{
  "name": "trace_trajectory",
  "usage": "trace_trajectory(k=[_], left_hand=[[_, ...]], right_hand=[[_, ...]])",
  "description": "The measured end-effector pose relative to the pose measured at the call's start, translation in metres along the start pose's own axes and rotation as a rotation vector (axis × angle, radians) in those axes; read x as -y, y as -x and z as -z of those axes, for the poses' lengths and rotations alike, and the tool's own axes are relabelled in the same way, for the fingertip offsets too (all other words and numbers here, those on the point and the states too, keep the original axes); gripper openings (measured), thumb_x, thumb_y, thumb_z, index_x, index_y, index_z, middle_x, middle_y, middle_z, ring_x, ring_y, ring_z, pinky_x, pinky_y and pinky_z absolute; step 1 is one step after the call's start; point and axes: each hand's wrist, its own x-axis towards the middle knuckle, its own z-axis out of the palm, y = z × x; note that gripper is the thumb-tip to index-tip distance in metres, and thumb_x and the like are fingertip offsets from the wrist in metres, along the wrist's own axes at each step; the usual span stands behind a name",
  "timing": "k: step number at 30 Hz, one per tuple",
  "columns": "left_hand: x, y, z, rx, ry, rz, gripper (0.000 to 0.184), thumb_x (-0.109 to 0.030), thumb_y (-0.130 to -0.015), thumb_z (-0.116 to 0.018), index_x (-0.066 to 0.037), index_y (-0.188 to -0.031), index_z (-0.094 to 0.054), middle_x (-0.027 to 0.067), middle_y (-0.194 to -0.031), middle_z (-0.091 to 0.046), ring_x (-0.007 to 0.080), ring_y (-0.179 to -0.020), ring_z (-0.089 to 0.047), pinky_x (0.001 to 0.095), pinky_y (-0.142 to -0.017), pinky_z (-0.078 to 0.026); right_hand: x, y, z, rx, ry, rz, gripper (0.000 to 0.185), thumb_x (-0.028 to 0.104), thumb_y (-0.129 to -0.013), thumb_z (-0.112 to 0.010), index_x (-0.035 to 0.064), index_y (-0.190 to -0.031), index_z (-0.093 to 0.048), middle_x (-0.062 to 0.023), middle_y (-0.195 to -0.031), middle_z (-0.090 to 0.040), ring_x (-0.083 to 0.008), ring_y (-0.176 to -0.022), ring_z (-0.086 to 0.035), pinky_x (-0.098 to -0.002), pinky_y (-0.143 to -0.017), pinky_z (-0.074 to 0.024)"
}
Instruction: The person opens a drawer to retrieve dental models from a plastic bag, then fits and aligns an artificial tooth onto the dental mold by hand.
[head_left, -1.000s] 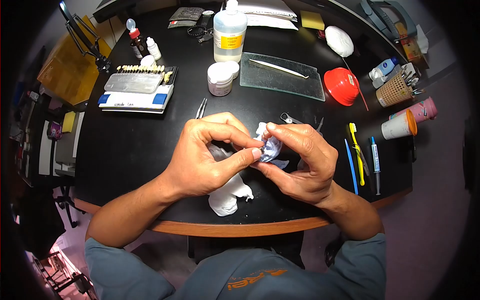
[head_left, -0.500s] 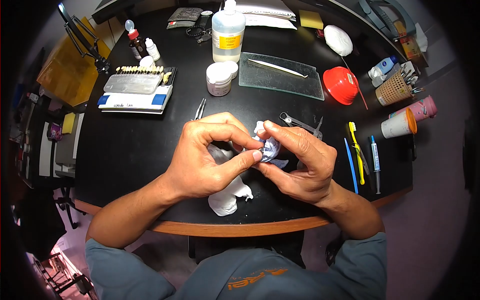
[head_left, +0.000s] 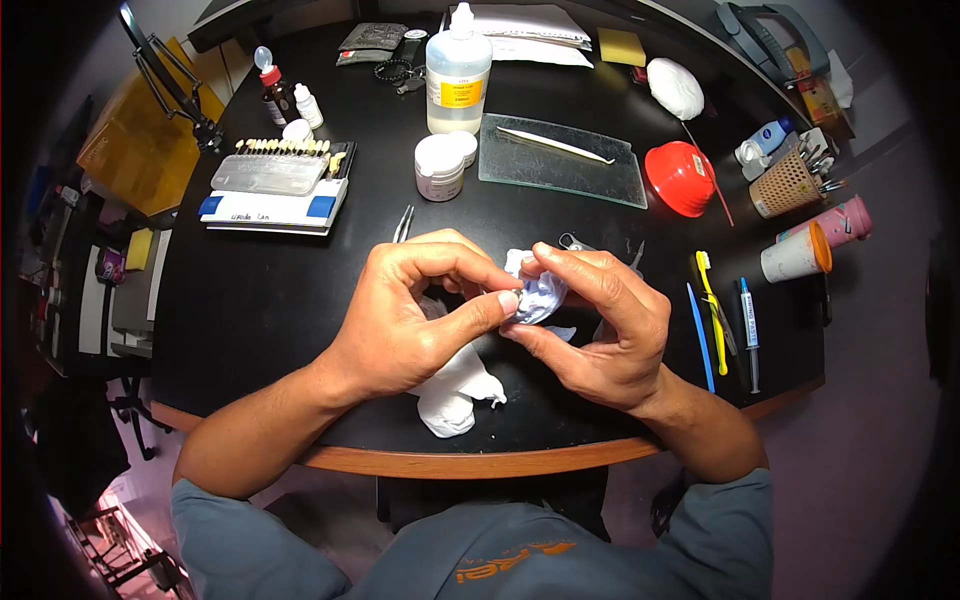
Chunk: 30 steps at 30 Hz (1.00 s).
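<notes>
A pale blue-white piece that looks like a dental cast [head_left: 541, 297] is held in front of me over the desk. My right hand [head_left: 605, 325] grips it between thumb and fingers. At its left side, my left hand [head_left: 420, 315] is closed in a pinch; something small and dark shows at the fingertips, too little to name. Below the hands lies a crumpled white cloth [head_left: 455, 395]. A small pale blue piece [head_left: 562, 333] shows under the right hand. Tweezers [head_left: 404, 224] point out beyond the left hand, and a metal caliper [head_left: 575, 243] is partly hidden behind the right.
Beyond the hands are a white jar [head_left: 439, 170], a large bottle [head_left: 458, 75], a glass slab [head_left: 560, 175] with a white instrument, and a red bowl [head_left: 681, 180]. A shade guide [head_left: 275, 185] stands left; a yellow toothbrush [head_left: 711, 310] and blue syringe [head_left: 749, 335] lie right.
The cast has turned slightly between my fingers, showing more of its pale surface. Both hands keep nearly the same place and grip. The view has shifted a little.
</notes>
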Motion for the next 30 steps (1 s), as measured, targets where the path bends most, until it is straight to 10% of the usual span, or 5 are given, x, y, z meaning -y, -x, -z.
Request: trace_trajectory(k=[30], left_hand=[[-0.0027, -0.0024, 0.0017, -0.205, 0.134, -0.042, 0.011, -0.005, -0.096, -0.069, 0.002, -0.104, -0.067, 0.0129, -0.111, -0.069, 0.0144, -0.102, -0.065, 0.0313, -0.096, -0.049]], right_hand=[[0.0011, -0.0014, 0.0015, -0.018, -0.833, -0.409, 0.078, -0.019, -0.087, -0.065, -0.0021, -0.155, -0.032, -0.0246, -0.15, -0.045, -0.032, -0.136, -0.053, -0.0386, -0.11, -0.0519]])
